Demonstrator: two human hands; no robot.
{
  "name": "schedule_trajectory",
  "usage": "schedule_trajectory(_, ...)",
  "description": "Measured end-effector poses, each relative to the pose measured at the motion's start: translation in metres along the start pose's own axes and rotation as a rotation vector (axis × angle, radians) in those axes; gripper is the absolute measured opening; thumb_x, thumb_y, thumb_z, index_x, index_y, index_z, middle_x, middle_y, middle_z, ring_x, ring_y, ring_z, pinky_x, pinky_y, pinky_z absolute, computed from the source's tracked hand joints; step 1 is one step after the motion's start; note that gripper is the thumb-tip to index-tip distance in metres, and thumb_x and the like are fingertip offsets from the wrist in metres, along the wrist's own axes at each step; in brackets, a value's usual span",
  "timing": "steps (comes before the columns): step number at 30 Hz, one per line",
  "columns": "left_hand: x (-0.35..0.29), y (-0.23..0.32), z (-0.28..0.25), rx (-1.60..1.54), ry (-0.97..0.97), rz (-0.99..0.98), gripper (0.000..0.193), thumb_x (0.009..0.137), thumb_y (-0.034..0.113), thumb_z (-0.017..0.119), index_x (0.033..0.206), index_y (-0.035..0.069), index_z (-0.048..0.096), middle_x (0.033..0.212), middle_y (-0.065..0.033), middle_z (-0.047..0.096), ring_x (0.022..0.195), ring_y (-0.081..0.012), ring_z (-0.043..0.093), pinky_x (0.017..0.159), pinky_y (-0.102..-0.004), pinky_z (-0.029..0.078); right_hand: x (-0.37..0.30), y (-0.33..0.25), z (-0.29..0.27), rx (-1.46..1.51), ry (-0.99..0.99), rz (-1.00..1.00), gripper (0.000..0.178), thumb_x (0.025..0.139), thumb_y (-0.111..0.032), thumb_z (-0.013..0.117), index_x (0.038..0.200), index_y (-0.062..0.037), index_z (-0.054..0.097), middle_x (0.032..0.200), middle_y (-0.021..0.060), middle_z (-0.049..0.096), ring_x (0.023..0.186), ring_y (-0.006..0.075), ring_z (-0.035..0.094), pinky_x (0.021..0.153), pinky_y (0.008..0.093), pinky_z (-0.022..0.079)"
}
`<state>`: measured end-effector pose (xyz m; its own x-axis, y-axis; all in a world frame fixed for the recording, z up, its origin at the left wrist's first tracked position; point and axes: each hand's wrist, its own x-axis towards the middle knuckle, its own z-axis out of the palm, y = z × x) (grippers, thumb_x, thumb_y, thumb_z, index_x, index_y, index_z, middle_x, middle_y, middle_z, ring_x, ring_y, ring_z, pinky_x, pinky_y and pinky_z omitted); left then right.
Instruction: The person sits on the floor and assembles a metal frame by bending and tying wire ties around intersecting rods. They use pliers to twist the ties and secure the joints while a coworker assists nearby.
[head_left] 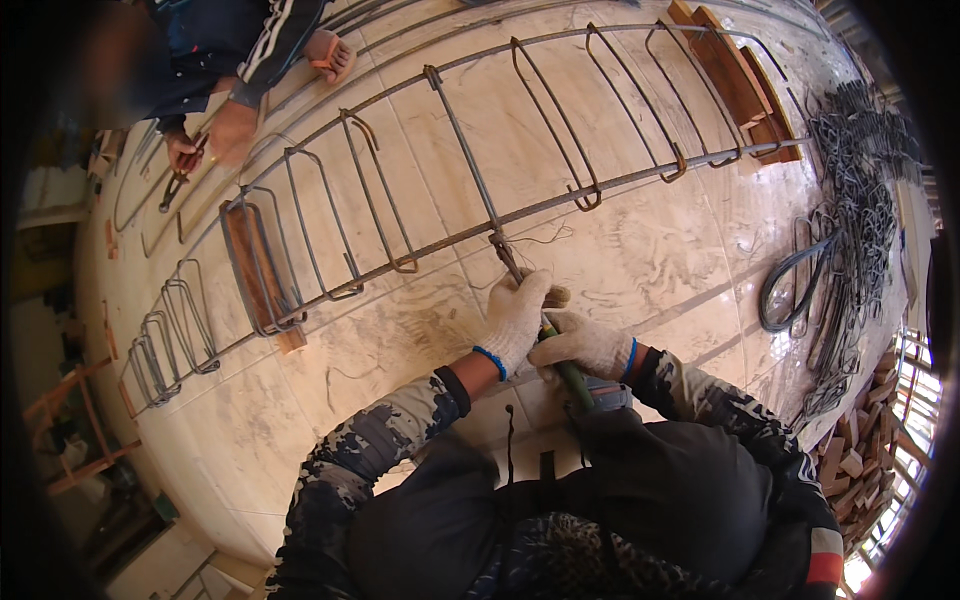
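Note:
My left hand, in a pale knit glove with a blue cuff, is closed around the metal forepart of long pincers. Their tip meets the near bar of a rebar cage, where a rectangular stirrup crosses it. Thin tie wire sticks out beside this joint. Just right of the left hand, my gloved right hand is wrapped around the pincers' green handle. Both gloves partly hide the tool. Several more stirrups hang along the two long bars, bunched toward the left end.
Wooden blocks and planks prop the cage. At far left, a co-worker's hand holds red-handled pincers. Right lie piled steel stirrups, a wire coil and wood offcuts. Long bars lie behind on the tiled floor.

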<state>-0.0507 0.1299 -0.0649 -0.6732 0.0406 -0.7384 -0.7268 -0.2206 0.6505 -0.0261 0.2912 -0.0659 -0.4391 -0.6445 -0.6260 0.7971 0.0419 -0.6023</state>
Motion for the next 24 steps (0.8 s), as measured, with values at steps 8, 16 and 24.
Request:
schedule_trajectory(8, 0.005, 0.0, -0.013, -0.008, -0.085, -0.029, 0.03, 0.112, 0.035, 0.076, 0.111, 0.005, 0.073, 0.101, -0.0111, 0.08, 0.088, -0.0231, 0.078, 0.082, -0.0392, 0.063, 0.024, 0.039, 0.026, -0.235, 0.37, -0.258, 0.04, 0.093, -0.028, 0.082, 0.117, 0.003, 0.075, 0.098, 0.0115, 0.08, 0.088, 0.0217, 0.073, 0.081, 0.0397, 0.06)
schedule_trajectory(16, -0.007, 0.012, 0.006, -0.024, -0.037, -0.052, 0.038, 0.111, 0.04, 0.079, 0.091, 0.008, 0.073, 0.082, -0.0054, 0.075, 0.075, -0.0169, 0.073, 0.07, -0.0336, 0.058, -0.011, -0.006, 0.027, -0.36, 0.415, -0.057, 0.042, 0.089, -0.014, 0.082, 0.124, 0.0078, 0.075, 0.11, 0.01, 0.079, 0.103, 0.0157, 0.069, 0.093, 0.0374, 0.059)
schedule_trajectory(24, 0.017, -0.013, -0.005, -0.076, -0.055, -0.092, 0.041, 0.113, 0.044, 0.077, 0.092, 0.008, 0.074, 0.085, -0.004, 0.075, 0.076, -0.0164, 0.071, 0.067, -0.0338, 0.057, 0.018, 0.042, 0.023, -0.362, 0.61, -0.37, 0.057, 0.087, -0.032, 0.085, 0.122, 0.0111, 0.073, 0.097, 0.0231, 0.08, 0.091, 0.0333, 0.08, 0.087, 0.0453, 0.063)
